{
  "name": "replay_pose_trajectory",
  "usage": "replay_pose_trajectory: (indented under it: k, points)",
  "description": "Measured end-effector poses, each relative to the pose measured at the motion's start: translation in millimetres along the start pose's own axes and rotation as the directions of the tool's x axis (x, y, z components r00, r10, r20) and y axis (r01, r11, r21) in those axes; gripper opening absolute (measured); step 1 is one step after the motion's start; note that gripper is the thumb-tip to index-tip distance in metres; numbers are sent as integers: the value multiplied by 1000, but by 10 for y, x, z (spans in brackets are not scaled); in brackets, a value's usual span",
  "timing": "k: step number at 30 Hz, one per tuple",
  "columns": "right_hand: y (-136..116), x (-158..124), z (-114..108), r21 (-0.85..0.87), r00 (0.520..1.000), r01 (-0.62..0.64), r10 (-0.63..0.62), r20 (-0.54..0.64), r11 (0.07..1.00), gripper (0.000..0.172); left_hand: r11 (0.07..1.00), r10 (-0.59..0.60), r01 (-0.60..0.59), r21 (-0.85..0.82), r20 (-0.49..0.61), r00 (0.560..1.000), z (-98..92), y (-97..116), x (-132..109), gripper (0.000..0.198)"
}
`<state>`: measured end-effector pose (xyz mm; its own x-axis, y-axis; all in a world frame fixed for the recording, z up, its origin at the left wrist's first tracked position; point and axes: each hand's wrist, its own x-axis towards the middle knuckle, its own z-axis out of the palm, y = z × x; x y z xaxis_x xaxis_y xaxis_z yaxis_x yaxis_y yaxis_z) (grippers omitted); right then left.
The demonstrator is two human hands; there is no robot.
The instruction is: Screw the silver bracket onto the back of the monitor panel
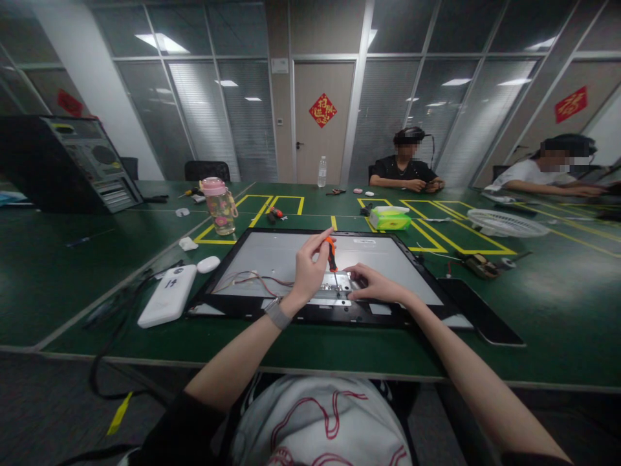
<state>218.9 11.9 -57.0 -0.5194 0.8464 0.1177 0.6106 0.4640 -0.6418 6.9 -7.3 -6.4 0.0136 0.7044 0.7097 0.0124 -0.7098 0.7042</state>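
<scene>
An orange-and-black screwdriver [332, 254] stands nearly upright, its shaft pointing down at a silver metal bracket [343, 282]. My left hand [309, 266] has its fingers and thumb around the screwdriver's handle. The bracket lies on the back of a display panel [272, 249], a large grey sheet in a black frame, flat on the table. My right hand [372, 285] grips the right end of the bracket with curved fingers, thumb nearest me. Thin wires [257, 277] run leftward from the bracket across the panel.
Left of the panel lie a white power bank [168, 296] and a white oval case [208, 264]; a pink-lidded bottle [222, 207] stands behind. A black phone [480, 310] lies at right. A green tissue pack [389, 219] sits beyond the panel. Two people sit across the table.
</scene>
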Motion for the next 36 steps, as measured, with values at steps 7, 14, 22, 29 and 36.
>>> replay_pose_trajectory:
  k: [7, 14, 22, 29, 36]
  points:
    - [16, -3, 0, -8, 1000, -9, 9, 5, 1000, 66, 990, 41, -35, 135, -39, 998, -47, -13, 31, 26]
    - [-5, -1, 0, -1, 1000, -13, 13, 21, 1000, 67, 999, 36, -36, 2, 32, 999, -51, -33, 33, 29]
    - [-15, -7, 1, -1, 1000, -20, 20, 11, 1000, 66, 995, 33, -28, 91, -61, 998, -64, -5, 54, 20]
    - [-27, -6, 0, -12, 1000, -8, 8, 0, 1000, 63, 986, -133, 128, -108, -34, 991, -69, -42, 91, 27]
    - [-33, -2, -3, -15, 1000, -15, 15, 9, 1000, 65, 986, -139, 134, -104, -44, 989, -62, -65, 109, 19]
